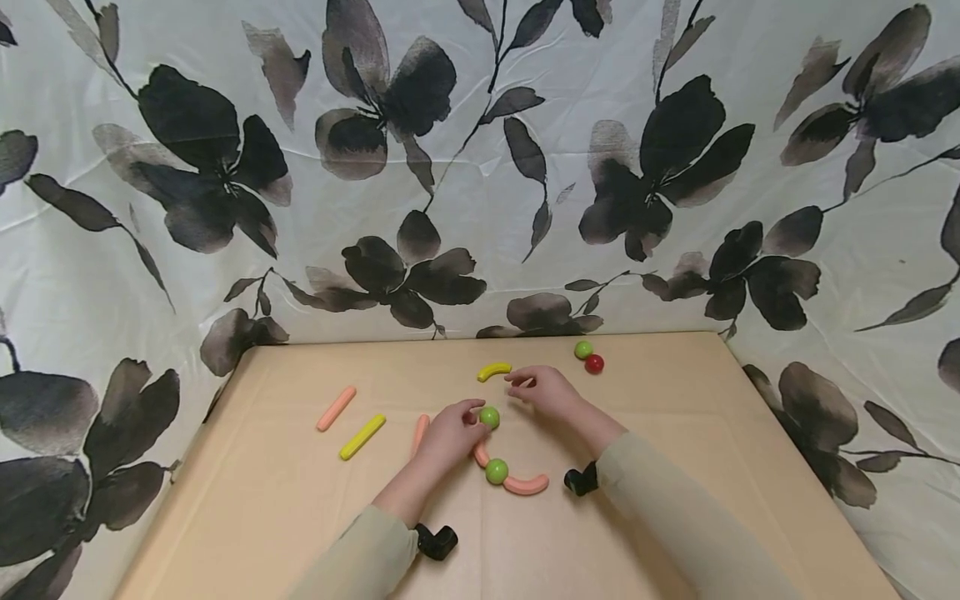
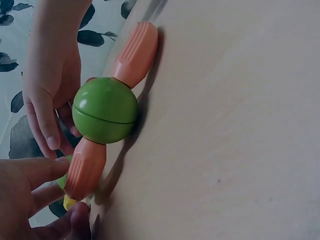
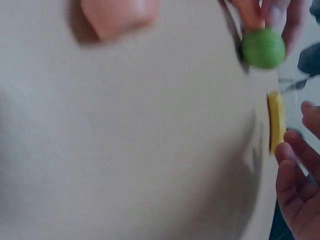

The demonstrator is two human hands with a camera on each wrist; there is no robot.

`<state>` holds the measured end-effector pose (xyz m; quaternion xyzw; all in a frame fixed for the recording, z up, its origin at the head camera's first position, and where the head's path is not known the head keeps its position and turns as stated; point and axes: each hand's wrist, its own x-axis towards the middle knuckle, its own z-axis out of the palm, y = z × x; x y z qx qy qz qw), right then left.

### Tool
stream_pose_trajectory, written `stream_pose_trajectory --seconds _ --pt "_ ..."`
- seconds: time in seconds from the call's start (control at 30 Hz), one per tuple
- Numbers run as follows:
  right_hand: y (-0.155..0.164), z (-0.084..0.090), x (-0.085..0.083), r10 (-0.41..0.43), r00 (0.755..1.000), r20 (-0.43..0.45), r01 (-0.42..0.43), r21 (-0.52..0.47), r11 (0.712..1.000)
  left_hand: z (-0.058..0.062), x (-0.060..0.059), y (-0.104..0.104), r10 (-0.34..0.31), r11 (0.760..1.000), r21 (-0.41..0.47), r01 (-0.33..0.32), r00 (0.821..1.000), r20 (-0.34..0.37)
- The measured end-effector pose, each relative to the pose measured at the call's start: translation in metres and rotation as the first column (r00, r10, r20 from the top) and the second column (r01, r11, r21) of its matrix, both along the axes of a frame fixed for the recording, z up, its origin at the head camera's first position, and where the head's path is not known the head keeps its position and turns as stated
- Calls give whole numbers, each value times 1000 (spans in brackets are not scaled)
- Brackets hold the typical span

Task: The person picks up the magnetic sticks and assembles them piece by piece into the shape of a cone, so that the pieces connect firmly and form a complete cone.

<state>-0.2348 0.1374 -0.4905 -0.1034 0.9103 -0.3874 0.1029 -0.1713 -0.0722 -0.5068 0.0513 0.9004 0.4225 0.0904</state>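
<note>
My left hand point(image 1: 450, 433) pinches a salmon-pink curved piece point(image 2: 86, 170) between thumb and fingers. It is part of a curved chain of toy pieces: a green ball point(image 1: 489, 417) at the upper end, this piece, another green ball point(image 1: 497, 472) and a second pink curved piece point(image 1: 527, 485). In the right wrist view, left fingertips lie right at the upper green ball point(image 3: 264, 49). My right hand point(image 1: 546, 392) holds nothing, its fingers loosely bent, just right of a yellow curved piece point(image 1: 494, 372) on the table.
To the left lie a pink stick point(image 1: 336, 408) and a yellow stick point(image 1: 363, 437); another pink stick point(image 1: 421, 432) is partly behind my left hand. At the table's back, a green ball point(image 1: 583, 350) and a red ball point(image 1: 594, 364) sit together. A flowered cloth point(image 1: 525, 208) hangs behind the table point(image 1: 660, 400).
</note>
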Motion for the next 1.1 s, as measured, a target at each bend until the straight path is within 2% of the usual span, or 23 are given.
stream_pose_trajectory --seconds 0.23,0.6,0.9,1.1 --pt "6 -7 -21 -41 998 -51 41 -3 999 1 -3 1 -35 999 -9 35 999 -14" --pt "-4 -17 -45 -14 995 -99 21 69 997 -1 -6 2 3 1000 27 -4 1000 19" --pt "-16 -20 -58 15 993 -117 6 184 983 -2 -5 2 23 998 50 -25 999 37" --pt "-21 -20 -59 29 990 -138 7 251 968 -2 -5 3 24 998 56 -26 999 43"
